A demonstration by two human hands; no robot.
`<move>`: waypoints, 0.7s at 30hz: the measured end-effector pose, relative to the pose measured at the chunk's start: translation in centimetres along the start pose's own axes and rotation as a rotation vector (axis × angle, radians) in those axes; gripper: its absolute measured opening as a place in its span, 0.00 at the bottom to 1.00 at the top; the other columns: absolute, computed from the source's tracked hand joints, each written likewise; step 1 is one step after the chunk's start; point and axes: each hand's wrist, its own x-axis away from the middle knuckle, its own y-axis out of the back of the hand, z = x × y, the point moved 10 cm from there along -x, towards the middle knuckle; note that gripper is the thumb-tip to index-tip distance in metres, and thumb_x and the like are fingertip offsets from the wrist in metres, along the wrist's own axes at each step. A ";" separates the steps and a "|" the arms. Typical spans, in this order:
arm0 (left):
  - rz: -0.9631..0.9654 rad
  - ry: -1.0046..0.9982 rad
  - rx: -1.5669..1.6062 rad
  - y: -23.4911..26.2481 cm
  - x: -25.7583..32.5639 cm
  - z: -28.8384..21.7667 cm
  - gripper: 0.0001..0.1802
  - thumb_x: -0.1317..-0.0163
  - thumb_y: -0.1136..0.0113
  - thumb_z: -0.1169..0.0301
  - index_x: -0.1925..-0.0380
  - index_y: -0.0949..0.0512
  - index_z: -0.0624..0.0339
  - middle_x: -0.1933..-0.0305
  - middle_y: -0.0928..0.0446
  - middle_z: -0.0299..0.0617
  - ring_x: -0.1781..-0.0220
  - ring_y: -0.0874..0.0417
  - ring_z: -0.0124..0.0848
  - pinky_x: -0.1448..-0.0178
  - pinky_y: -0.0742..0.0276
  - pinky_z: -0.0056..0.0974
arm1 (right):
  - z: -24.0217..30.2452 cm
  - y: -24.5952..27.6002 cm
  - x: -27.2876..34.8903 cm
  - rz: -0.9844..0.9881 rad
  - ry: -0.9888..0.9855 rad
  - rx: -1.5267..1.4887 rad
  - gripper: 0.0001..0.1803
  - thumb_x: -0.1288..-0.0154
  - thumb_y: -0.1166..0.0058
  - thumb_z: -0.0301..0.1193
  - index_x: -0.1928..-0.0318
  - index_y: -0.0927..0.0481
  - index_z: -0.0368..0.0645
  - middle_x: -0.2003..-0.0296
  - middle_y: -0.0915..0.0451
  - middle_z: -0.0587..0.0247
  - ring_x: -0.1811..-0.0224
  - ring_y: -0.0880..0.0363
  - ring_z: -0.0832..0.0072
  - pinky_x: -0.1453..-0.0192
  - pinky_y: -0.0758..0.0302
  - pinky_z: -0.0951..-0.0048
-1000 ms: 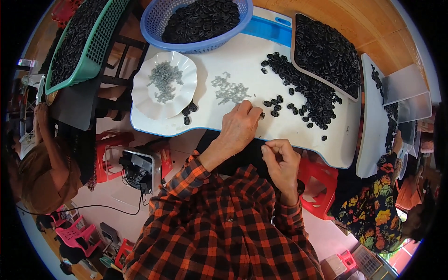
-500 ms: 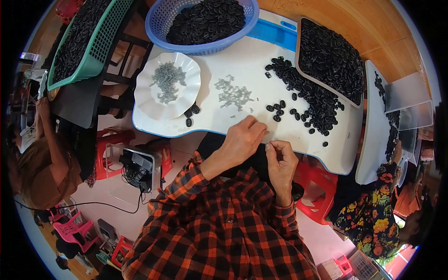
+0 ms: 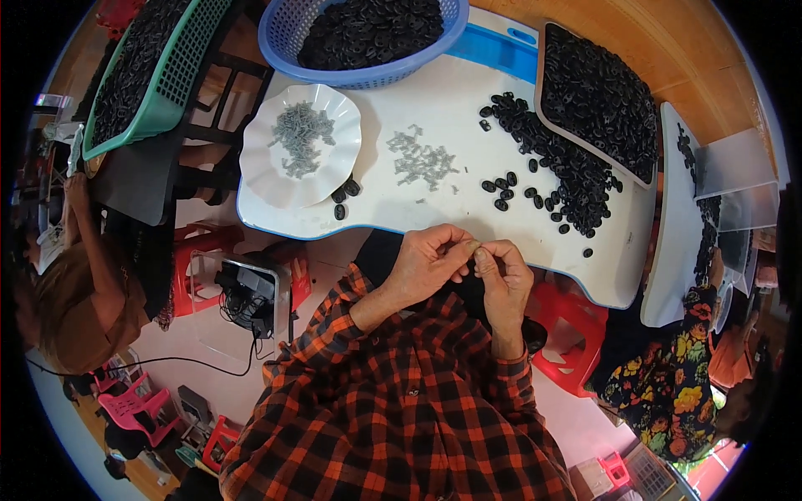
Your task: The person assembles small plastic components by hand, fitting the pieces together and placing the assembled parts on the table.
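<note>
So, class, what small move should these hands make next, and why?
Probably a gentle press of the left hand against the right hand: their fingertips meet by the near edge of the white table, though anything between them is too hidden to tell.

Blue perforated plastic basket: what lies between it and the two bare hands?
In the head view, a loose scatter of small translucent grey pieces on the white tabletop.
</note>
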 end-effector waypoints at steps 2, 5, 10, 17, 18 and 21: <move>0.003 0.026 0.053 0.1 0.1 0.4 0.11 0.34 0.46 0.70 0.60 0.23 0.69 0.71 0.21 0.39 0.74 0.21 0.20 0.72 0.21 0.25 | -0.1 0.0 0.0 -0.018 -0.030 0.003 0.05 0.35 0.46 0.26 0.64 0.24 0.36 0.72 0.23 0.68 0.72 0.30 0.86 0.66 0.31 0.84; 0.001 0.067 0.142 0.5 -0.1 0.7 0.13 0.32 0.48 0.68 0.60 0.24 0.69 0.70 0.22 0.39 0.74 0.21 0.20 0.73 0.22 0.25 | 0.2 0.0 -0.3 -0.049 -0.094 -0.028 0.08 0.34 0.46 0.29 0.64 0.24 0.36 0.72 0.23 0.68 0.73 0.30 0.86 0.68 0.32 0.83; 0.012 0.098 0.145 0.6 -0.1 0.8 0.13 0.32 0.49 0.67 0.60 0.25 0.70 0.70 0.23 0.39 0.75 0.21 0.20 0.74 0.22 0.25 | -0.5 0.2 -0.3 -0.046 -0.153 -0.090 0.10 0.34 0.46 0.31 0.64 0.24 0.35 0.72 0.23 0.68 0.74 0.30 0.85 0.69 0.31 0.82; 0.039 0.070 -0.012 0.6 -0.1 0.4 0.13 0.33 0.45 0.67 0.63 0.25 0.69 0.74 0.24 0.35 0.78 0.25 0.17 0.78 0.27 0.23 | -0.1 -0.3 -0.3 -0.003 -0.147 -0.106 0.10 0.34 0.45 0.31 0.63 0.24 0.35 0.72 0.23 0.69 0.74 0.31 0.86 0.68 0.32 0.84; 0.010 0.065 0.023 0.8 -0.1 0.4 0.13 0.34 0.45 0.67 0.63 0.25 0.68 0.74 0.24 0.35 0.78 0.25 0.17 0.79 0.28 0.22 | 0.0 -0.4 -0.3 -0.020 -0.149 -0.136 0.09 0.35 0.45 0.30 0.62 0.24 0.35 0.72 0.23 0.70 0.74 0.31 0.86 0.68 0.32 0.84; -0.029 0.045 0.070 1.0 0.0 0.1 0.11 0.34 0.44 0.67 0.64 0.24 0.67 0.75 0.25 0.34 0.79 0.26 0.17 0.79 0.29 0.22 | 0.6 -1.0 -0.2 -0.008 -0.108 -0.091 0.07 0.35 0.45 0.27 0.62 0.23 0.36 0.71 0.23 0.71 0.73 0.31 0.87 0.68 0.32 0.85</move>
